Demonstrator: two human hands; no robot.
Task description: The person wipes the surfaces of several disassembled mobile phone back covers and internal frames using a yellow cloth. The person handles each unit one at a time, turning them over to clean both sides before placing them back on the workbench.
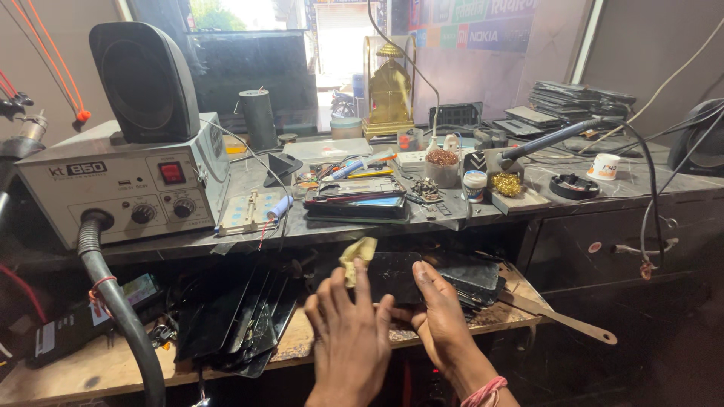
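My left hand (348, 328) pinches a small yellow cloth (359, 255) between its fingertips and presses it onto a black phone (392, 277) lying on the lower wooden shelf (90, 369). My right hand (441, 316), with a pink thread band at the wrist, grips the near right side of the same phone, fingers laid flat over it. Both hands sit close together at the shelf's front edge. More dark panels (475, 275) lie stacked under and behind the phone.
A grey rework station (121, 185) with a black speaker (143, 79) on top stands at the left, its hose (121, 316) curving down. Stacked phones (354, 200), a soldering iron (543, 142), small jars and a white cup (603, 166) crowd the upper bench. Black screens (234, 316) and a flat blade tool (558, 320) lie on the shelf.
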